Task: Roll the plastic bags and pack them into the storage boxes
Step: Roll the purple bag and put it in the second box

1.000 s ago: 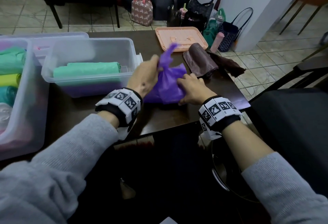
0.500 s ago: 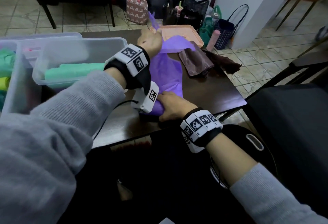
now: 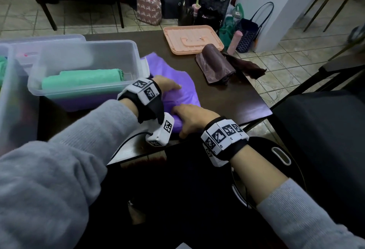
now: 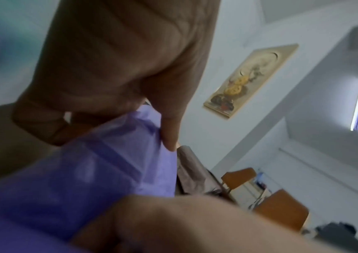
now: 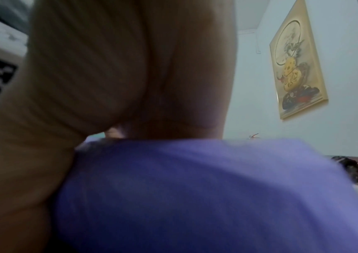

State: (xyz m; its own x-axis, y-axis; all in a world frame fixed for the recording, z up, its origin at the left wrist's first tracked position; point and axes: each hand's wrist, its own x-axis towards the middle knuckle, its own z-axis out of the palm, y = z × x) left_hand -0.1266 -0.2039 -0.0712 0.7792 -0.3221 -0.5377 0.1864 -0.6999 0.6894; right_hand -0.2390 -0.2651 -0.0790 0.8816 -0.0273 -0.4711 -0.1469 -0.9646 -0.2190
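A purple plastic bag (image 3: 169,69) lies spread on the dark table (image 3: 233,94), right of a clear storage box (image 3: 79,57) that holds a green rolled bag (image 3: 83,79). My left hand (image 3: 167,87) is down on the bag's middle. In the left wrist view its thumb (image 4: 169,133) lies on top of the purple bag (image 4: 109,162) at its right edge, with the fingers curled beneath. My right hand (image 3: 189,118) grips the bag's bunched near end by the table's front edge. The right wrist view shows the palm over the purple bag (image 5: 195,188).
A brown rolled bag (image 3: 215,65) with a loose tail lies at the right of the table. A pink lid (image 3: 193,38) sits behind it. A second clear box (image 3: 7,90) with coloured rolls stands at the far left. Handbags (image 3: 150,2) stand on the floor beyond, a dark chair (image 3: 316,120) to the right.
My left hand held the bag's far end up in the air and has come down, and the bag now lies on the table. My right hand kept hold of the near end.
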